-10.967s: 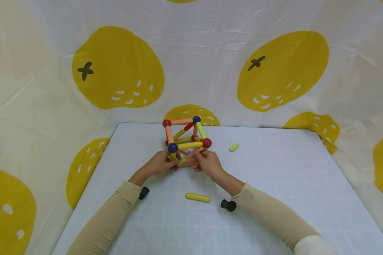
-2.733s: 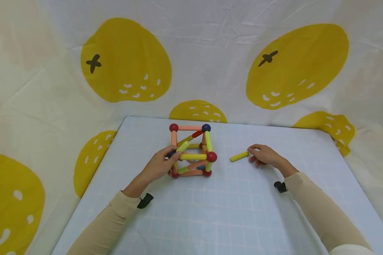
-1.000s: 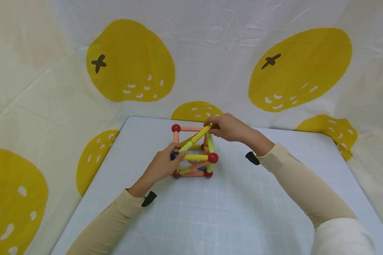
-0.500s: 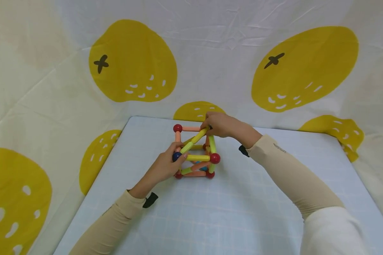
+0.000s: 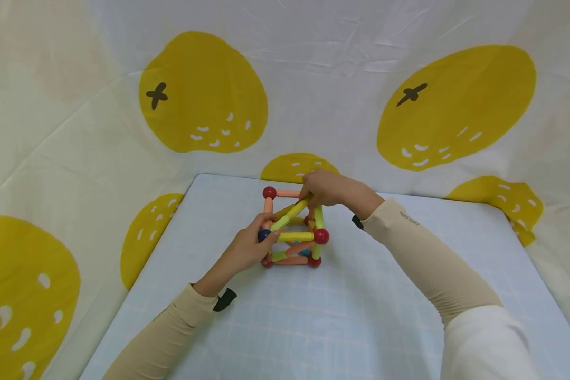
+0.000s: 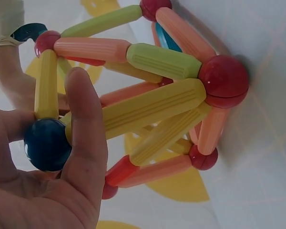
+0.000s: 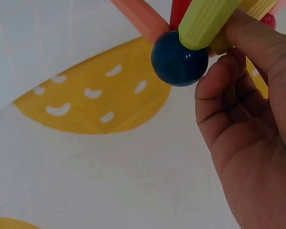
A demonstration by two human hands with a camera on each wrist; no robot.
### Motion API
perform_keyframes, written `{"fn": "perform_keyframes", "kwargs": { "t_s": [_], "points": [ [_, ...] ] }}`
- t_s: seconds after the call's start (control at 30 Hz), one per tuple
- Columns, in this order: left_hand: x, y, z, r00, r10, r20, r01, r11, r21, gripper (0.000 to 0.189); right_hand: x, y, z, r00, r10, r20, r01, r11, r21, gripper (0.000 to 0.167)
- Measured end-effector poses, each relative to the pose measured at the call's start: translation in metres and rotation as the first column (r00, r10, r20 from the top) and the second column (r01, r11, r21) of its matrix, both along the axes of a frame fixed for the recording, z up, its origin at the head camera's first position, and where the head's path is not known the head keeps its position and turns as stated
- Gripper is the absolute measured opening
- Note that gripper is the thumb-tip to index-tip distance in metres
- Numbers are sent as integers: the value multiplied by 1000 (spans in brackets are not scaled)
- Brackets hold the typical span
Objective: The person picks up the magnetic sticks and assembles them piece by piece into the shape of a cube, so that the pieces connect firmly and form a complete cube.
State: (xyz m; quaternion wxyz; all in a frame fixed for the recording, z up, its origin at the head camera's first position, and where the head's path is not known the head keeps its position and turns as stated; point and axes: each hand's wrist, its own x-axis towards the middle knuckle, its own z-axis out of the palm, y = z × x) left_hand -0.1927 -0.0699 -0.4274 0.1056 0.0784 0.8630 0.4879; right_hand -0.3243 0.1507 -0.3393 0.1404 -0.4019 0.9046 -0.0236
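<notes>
A cube-like frame of magnetic sticks and balls stands on the table, with a red ball [image 5: 320,236] at its near right top corner. My left hand [image 5: 241,249] grips the blue ball [image 6: 47,144] at the near left top corner, thumb lying across the sticks there. From that corner a short lime stick [image 5: 279,222] meets a yellow stick [image 5: 297,208] end to end, slanting across the top. My right hand [image 5: 326,188] pinches the yellow stick's far end, beside another blue ball [image 7: 179,58]. Whether stick and ball touch is hidden by the fingers and a lime stick.
The pale blue checked table [image 5: 313,327] extends in front of the frame and to both sides. Behind its back edge hangs a white cloth [image 5: 323,95] with large yellow fruit prints. A blue piece [image 5: 302,249] shows inside the frame, low down.
My right hand took the yellow stick from the table on the right and brought it over the frame to the lime stick. Lately it has lowered slightly; my left hand stays at its corner.
</notes>
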Motion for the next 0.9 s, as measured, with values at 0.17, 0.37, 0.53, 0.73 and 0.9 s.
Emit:
{"fn": "perform_keyframes", "kwargs": {
  "t_s": [0.17, 0.37, 0.53, 0.73, 0.9],
  "points": [
    [0, 1, 1, 1000, -7, -20, 6, 1000, -11, 52, 2, -1, 1, 997, -35, 67, 33, 999, 22, 21],
    [-5, 3, 0, 1000, -3, -18, 2, 998, -65, 57, 4, 4, 0, 985, -108, 134, 105, 994, 28, 22],
    [-13, 4, 0, 999, -31, -36, 28, 996, -90, 64, 4, 14, -1, 981, -135, 136, 135, 991, 10, 21],
    [-23, 4, 1, 997, -66, -40, 62, 993, -101, 65, 6, 23, -5, 973, -186, 137, 192, 981, -30, 22],
    [-25, 1, 1, 996, -78, -49, 73, 992, -98, 64, 8, 23, -10, 975, -187, 122, 196, 978, -64, 24]
  ]
}}
